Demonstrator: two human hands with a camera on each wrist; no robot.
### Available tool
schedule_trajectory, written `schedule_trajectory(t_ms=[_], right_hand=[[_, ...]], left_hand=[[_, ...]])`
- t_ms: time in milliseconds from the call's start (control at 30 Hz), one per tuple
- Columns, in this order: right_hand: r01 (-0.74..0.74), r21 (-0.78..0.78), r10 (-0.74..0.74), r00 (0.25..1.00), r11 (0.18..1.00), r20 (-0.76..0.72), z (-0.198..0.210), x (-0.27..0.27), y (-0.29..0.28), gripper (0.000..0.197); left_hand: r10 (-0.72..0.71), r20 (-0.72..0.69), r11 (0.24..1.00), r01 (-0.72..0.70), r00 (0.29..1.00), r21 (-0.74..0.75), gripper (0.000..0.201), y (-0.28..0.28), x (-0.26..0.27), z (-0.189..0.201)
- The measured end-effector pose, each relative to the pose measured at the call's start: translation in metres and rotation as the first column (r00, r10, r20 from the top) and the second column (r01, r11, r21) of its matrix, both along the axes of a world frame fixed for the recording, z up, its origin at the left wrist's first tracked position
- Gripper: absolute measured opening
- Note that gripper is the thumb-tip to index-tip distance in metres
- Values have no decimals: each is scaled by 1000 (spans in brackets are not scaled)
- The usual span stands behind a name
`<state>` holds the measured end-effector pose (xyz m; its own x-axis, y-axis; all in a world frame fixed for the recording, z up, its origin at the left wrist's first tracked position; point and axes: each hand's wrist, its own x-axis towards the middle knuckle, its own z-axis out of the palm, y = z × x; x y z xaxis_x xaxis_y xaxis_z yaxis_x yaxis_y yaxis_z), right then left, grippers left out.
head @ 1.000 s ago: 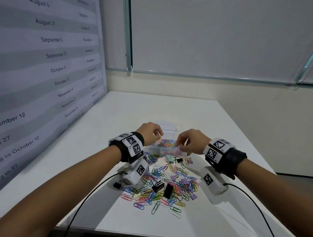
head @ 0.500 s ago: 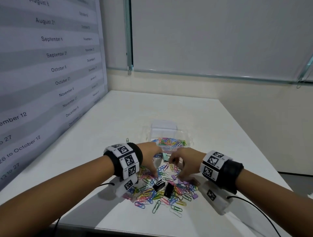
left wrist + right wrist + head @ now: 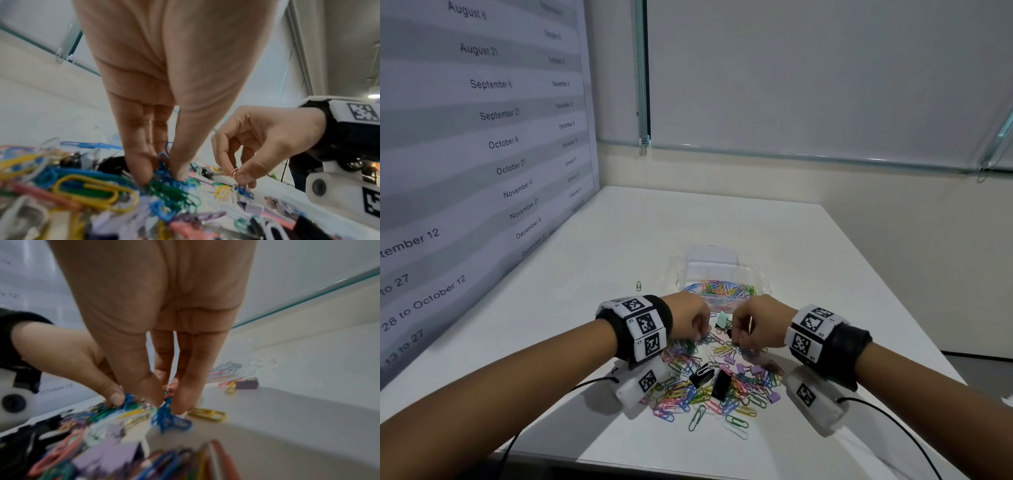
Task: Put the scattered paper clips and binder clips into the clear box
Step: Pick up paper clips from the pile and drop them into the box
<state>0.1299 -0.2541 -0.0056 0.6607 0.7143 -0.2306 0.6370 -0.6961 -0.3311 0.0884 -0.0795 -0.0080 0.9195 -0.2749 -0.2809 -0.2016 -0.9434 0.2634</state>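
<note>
A clear box holding coloured paper clips stands on the white table, just beyond both hands. In front of it lies a pile of coloured paper clips with two black binder clips and small purple binder clips. My left hand is down at the pile's far left, thumb and fingers pinching a bunch of blue paper clips. My right hand at the pile's far right pinches blue and pink paper clips. A mint binder clip lies between the hands.
The box's clear lid lies open behind it. A lone green paper clip lies left of the box. A dated wall chart borders the table's left side. The table's front edge is near the pile. Cables trail from both wrist cameras.
Both hands have come back from over the box and dropped onto the pile nearer me. Their fingers now pinch fresh clips.
</note>
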Motion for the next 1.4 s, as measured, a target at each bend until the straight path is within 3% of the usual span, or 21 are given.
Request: schedule_trajectory(t_ms=[167,267,467,633,900,1000,1200,1300,1400], right_hand=[[101,61,-97,993,993,-70,8,9,-7,13],[129,83,-121,988,988,-96,11,11,-9,14],[239,286,-210,969,928,-127,27,29,-9,14],[344,474,-270,938,811,-219,37,50,-7,18],[376,484,-340,926,790,-165,27,62,0,13],[332,438,-321,942,836,-100,23,57,-3,16],[170,96,-149,970,981,-190,14,30,-20,17],[118,-66,-129,975,991,-181,9,14,-30,18],[57,-220,-85,989,974,-119,5,-1,-38,36]], left_hand=[[51,36,994,-47,998,-95,16,9,4,8],[131,62,962,-112,989,-250,11,17,10,15],[358,118,802,-240,926,-547,19,24,37,24],[434,54,701,-299,899,-648,24,21,53,21],[394,107,804,-285,913,-522,28,21,48,17],[276,130,867,-188,952,-462,23,22,32,23],[9,-61,981,-21,998,-194,25,17,-2,18],[-10,-88,995,1,996,-101,31,13,-9,10],[-18,-72,1000,17,997,-14,37,8,-14,3]])
